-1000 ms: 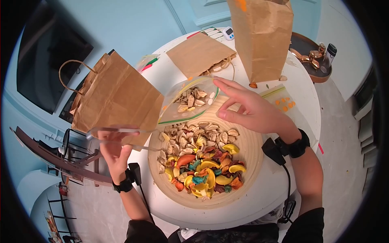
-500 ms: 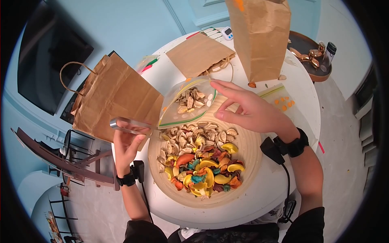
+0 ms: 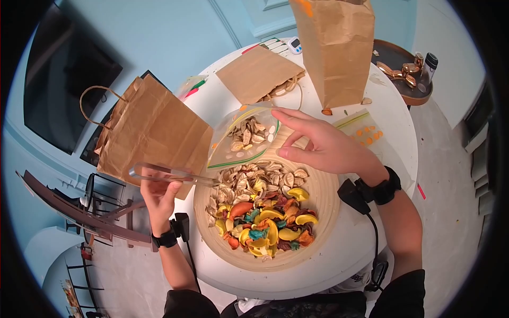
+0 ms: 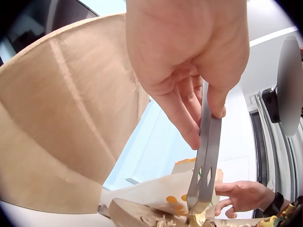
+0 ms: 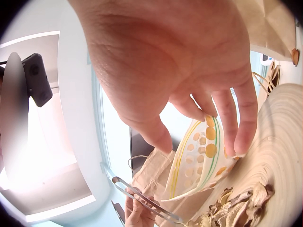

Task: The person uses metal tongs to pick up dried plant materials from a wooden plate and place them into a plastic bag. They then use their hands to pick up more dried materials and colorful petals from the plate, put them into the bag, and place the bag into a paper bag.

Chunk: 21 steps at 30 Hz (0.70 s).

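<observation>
A pair of metal tongs (image 3: 172,174) is pinched between the thumb and fingers of my left hand (image 3: 158,199). Its tips lie over the wooden bowl's (image 3: 326,212) left rim, beside pale dried petals (image 3: 241,185). In the left wrist view, a yellowish petal (image 4: 196,220) shows right at the tong tips. A clear zip bag (image 3: 246,135) with pale petals inside leans over the bowl's far side, mouth facing me. My right hand (image 3: 321,146) touches the bag's right edge with extended fingertips, its thumb apart. Yellow, orange, teal and dark red petals (image 3: 270,228) fill the near part of the bowl.
A brown paper bag with a handle (image 3: 159,132) stands at the left, close to my left hand. Farther back are a flat paper bag (image 3: 260,71) and a tall one (image 3: 334,58). Another zip bag with orange dots (image 3: 366,132) lies right of the bowl on the white table (image 3: 228,281).
My left hand first moved right and lifted the tong tips towards the zip bag, then lowered them to the pale petals at the bowl's rim. The right hand stays at the bag's edge.
</observation>
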Tool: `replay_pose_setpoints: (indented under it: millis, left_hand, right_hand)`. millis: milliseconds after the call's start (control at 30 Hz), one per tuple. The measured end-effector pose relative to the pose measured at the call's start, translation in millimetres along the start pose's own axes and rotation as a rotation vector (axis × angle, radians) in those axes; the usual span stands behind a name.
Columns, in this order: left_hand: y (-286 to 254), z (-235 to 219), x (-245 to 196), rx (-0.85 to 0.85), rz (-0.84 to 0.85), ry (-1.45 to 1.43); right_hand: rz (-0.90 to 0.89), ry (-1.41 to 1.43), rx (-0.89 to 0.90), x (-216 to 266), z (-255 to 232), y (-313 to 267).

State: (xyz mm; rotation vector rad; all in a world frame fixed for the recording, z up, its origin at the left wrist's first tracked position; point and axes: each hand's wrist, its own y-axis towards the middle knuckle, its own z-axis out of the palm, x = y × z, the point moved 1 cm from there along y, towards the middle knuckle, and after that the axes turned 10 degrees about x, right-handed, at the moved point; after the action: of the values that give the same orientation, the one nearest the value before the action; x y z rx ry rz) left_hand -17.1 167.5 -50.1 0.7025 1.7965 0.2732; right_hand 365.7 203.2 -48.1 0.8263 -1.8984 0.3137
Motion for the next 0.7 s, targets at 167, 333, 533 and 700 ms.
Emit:
replay_pose_setpoints:
  millis: [167,333,533,700]
  left_hand:
    - [-11,-16,0,-0.099,0.142,0.037]
    - [-11,-4,-13,-0.111,0.345,-0.048]
    - [6,35,-18,-0.313,0.305,0.205]
    - [14,40,-25,-0.221,0.258,0.155]
  right_hand:
    - [-0.004,-0.002,-0.003,1,0,0]
    - [-0.017,-0.006,0.005,-1,0,0]
    - [-0.036,-0.008,0.006,-2,2,0]
    - [-0.067,0.002,-0.020,-1,3,0]
